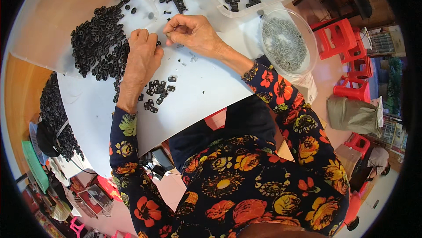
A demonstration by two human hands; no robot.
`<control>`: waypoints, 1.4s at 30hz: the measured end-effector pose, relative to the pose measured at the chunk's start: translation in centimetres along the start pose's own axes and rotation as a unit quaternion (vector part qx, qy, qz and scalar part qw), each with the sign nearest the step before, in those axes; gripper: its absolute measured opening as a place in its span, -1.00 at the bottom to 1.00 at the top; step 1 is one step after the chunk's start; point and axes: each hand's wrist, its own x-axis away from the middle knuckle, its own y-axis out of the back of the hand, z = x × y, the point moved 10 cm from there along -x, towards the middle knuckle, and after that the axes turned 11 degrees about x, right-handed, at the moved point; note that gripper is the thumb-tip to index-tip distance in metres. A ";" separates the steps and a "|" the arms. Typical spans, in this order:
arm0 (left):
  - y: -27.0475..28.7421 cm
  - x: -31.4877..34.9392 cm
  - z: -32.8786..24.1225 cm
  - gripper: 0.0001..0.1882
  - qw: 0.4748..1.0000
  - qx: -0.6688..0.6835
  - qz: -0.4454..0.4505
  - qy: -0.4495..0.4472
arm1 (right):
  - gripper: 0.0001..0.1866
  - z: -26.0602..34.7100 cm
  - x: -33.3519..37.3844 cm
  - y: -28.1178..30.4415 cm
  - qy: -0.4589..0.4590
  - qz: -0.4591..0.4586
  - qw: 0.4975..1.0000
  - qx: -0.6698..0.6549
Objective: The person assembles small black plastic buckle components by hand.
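My left hand (143, 57) is closed, its thumb and fingertips pinching a small black plastic piece (158, 43) that juts out toward the right. Just beside it, my right hand (192, 35) is closed in a pinch; whatever its fingertips hold is too small to make out. Left of my left hand spreads a big pile of black oval plastic pieces with holes (94, 40). A smaller group of black pieces (159, 89) lies on the white tabletop (202, 88), nearer to me. Beyond my hands sit some thin black parts (176, 3).
A round clear tub of small metal springs (285, 44) stands to the right. A clear plastic bin (263, 7) at the far side holds loose black pieces. Another black heap (57, 119) is at the far left, near a green basket (35, 165). Red stools (336, 38) stand on the floor.
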 end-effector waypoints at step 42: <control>0.0 2.0 4.4 -0.88 0.747 0.598 -0.137 0.257 | -0.93 -0.3 0.2 0.8 -0.039 -0.029 0.997 -0.066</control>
